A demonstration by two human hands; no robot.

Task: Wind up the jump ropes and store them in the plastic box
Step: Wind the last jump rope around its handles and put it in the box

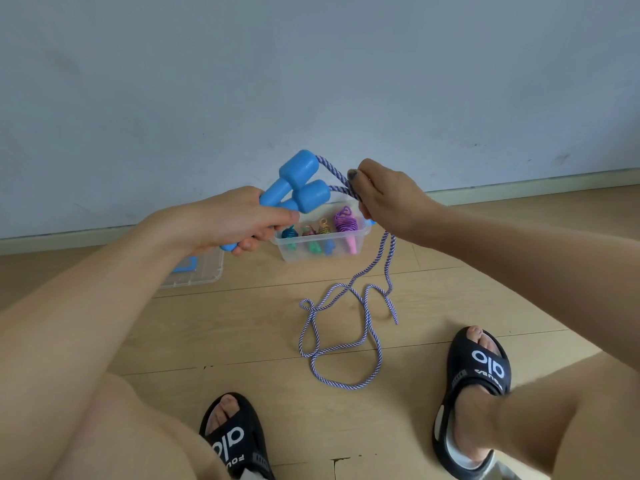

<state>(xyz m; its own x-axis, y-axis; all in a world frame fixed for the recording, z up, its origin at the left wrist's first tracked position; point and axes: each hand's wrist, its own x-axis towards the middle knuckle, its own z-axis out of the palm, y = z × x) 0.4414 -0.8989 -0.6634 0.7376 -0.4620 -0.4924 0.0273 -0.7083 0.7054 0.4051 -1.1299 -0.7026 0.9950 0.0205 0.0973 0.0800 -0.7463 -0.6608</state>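
My left hand [239,223] grips two blue jump rope handles [298,183] side by side, their thick ends pointing up and right. From those ends a purple-and-white twisted rope [346,344] runs to my right hand [384,199], which pinches both strands. Below that hand the rope hangs down and lies in loose loops on the wooden floor. Behind my hands stands the clear plastic box [360,242], which holds several wound ropes with coloured handles.
The box's clear lid [197,275] with a blue clip lies on the floor at the left. A pale wall and skirting board run close behind the box. My feet in black slippers [478,382] rest on the floor near the rope loops.
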